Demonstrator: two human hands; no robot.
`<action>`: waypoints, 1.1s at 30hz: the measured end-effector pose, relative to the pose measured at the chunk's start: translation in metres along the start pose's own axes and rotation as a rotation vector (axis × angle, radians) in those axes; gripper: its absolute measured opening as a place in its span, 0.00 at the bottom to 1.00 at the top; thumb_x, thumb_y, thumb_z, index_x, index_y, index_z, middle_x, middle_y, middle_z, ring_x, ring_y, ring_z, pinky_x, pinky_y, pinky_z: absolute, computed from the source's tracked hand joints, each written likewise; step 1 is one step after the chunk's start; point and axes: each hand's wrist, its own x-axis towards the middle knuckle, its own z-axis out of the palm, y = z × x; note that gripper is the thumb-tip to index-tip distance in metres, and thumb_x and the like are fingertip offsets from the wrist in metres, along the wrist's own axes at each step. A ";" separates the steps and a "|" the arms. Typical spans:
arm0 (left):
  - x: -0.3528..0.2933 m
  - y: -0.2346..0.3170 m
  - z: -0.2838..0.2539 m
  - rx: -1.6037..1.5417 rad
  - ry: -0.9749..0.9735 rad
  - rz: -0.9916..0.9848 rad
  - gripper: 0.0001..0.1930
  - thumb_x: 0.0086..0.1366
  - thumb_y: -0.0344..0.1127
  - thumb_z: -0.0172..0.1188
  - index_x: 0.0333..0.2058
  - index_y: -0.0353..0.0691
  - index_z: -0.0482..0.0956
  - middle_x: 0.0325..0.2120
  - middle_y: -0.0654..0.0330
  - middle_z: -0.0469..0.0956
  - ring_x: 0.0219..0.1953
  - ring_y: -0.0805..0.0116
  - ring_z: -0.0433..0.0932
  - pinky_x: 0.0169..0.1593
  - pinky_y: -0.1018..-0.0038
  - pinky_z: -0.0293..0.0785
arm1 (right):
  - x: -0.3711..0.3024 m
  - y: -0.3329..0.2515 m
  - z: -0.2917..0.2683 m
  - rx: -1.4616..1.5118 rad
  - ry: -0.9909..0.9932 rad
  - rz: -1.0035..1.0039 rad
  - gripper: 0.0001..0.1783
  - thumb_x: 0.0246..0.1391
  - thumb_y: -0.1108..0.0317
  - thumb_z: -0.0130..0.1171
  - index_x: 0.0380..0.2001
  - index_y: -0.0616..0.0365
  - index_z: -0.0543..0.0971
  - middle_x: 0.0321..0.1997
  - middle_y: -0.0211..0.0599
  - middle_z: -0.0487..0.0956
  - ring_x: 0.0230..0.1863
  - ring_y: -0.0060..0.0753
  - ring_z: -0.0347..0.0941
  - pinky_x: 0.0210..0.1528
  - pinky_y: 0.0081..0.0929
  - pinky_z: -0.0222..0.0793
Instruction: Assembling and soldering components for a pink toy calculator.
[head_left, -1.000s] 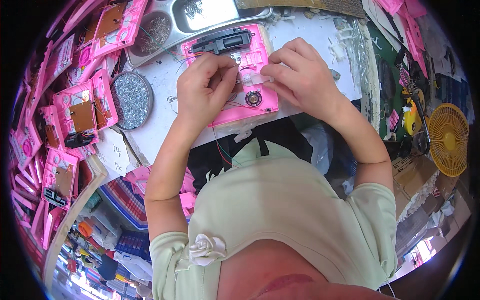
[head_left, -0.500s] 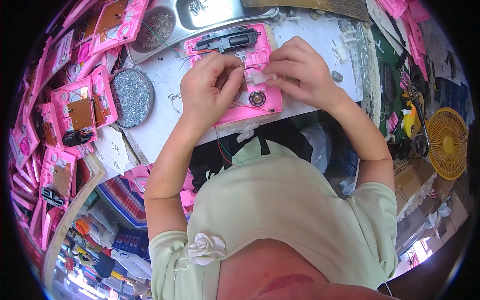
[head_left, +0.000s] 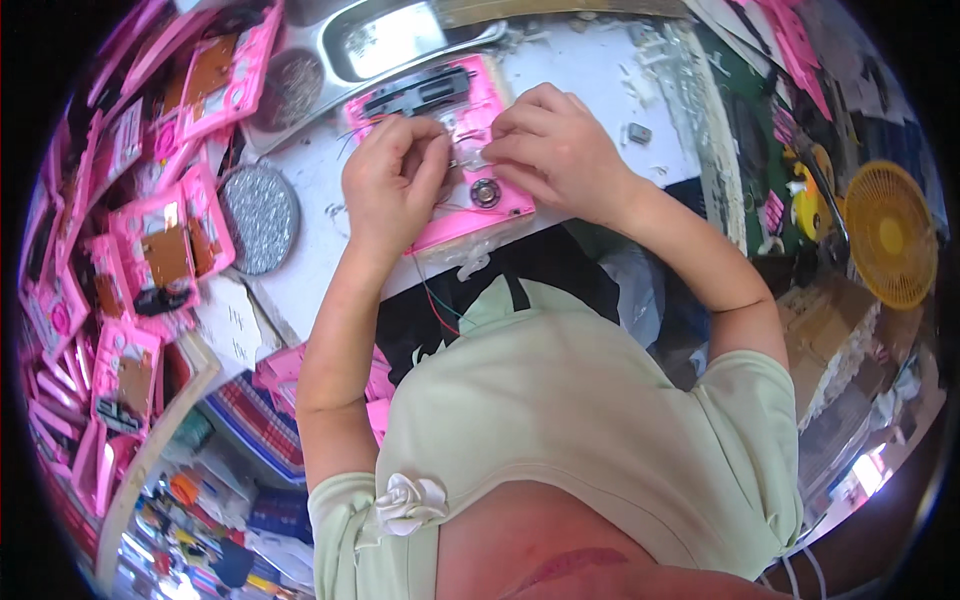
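Over the pink casing (head_left: 460,226) on the counter (head_left: 585,72), L hand (head_left: 396,182) & R hand (head_left: 565,157) have fingers curled in, can't tell if gripping, w/ rnd spkr (head_left: 485,193) nr casing's lower edge.

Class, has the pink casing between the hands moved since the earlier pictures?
No, not visibly: the pink casing keeps its place just on the near side of the metal tray; the whole view has shifted.

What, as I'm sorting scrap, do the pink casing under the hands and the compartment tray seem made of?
The pink casing looks like smooth moulded plastic: even colour, shaped recesses. The compartment tray appears to be polished metal, perhaps stainless steel, from its silvery glare.
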 end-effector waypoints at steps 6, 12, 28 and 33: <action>-0.022 -0.029 0.001 -0.149 0.005 -0.140 0.03 0.66 0.28 0.63 0.37 0.35 0.84 0.26 0.62 0.79 0.27 0.74 0.76 0.32 0.77 0.70 | -0.076 -0.029 -0.055 -0.028 0.340 0.289 0.21 0.49 0.64 0.72 0.47 0.53 0.82 0.48 0.38 0.80 0.50 0.47 0.72 0.56 0.42 0.70; -0.022 -0.028 0.010 -0.351 -0.023 -0.160 0.04 0.71 0.26 0.60 0.38 0.31 0.80 0.32 0.62 0.78 0.31 0.77 0.76 0.36 0.80 0.75 | -0.243 -0.038 -0.128 -0.419 0.731 1.070 0.11 0.51 0.71 0.68 0.38 0.60 0.81 0.36 0.38 0.79 0.36 0.33 0.77 0.40 0.30 0.74; -0.021 -0.027 0.007 -0.308 -0.025 -0.112 0.02 0.71 0.23 0.58 0.38 0.29 0.77 0.33 0.60 0.76 0.30 0.75 0.78 0.35 0.76 0.84 | -0.321 0.028 -0.179 -0.574 0.219 1.714 0.57 0.41 0.38 0.72 0.66 0.66 0.65 0.67 0.65 0.66 0.64 0.62 0.72 0.65 0.45 0.70; -0.021 -0.023 0.006 -0.416 -0.046 -0.167 0.03 0.72 0.24 0.58 0.39 0.29 0.76 0.35 0.58 0.78 0.33 0.74 0.80 0.37 0.74 0.85 | -0.329 0.012 -0.174 -0.571 0.246 1.707 0.55 0.37 0.44 0.75 0.62 0.69 0.68 0.59 0.64 0.75 0.62 0.59 0.74 0.63 0.42 0.72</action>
